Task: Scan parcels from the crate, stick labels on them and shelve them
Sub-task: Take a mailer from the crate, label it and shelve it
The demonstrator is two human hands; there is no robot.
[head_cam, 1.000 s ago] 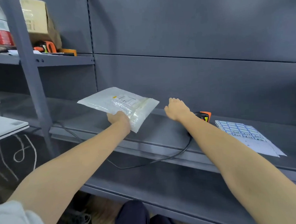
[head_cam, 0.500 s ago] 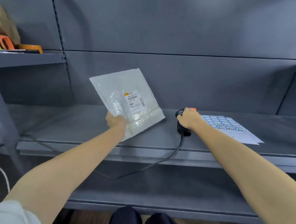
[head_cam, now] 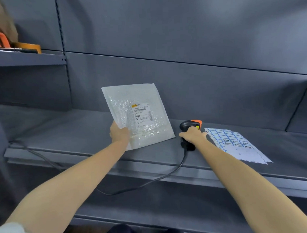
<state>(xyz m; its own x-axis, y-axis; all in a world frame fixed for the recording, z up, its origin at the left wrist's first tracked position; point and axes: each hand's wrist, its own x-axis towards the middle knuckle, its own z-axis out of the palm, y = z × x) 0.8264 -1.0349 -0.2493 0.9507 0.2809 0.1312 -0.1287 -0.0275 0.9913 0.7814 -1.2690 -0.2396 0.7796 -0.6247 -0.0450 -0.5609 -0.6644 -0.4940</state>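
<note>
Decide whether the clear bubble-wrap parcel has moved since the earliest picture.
Yes. The clear bubble-wrap parcel has tilted from flat to nearly upright, its lower edge now close to the grey metal shelf.

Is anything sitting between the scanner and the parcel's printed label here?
Nothing visible. The left hand holds the parcel upright on the shelf, label uncovered, its thumb on the bubble wrap left of the label. The right hand grips the scanner beside the parcel, with only bare shelf between.

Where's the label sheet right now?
In the head view the label sheet lies flat on the grey shelf, right of centre, just right of the scanner that the right hand grips.
</note>
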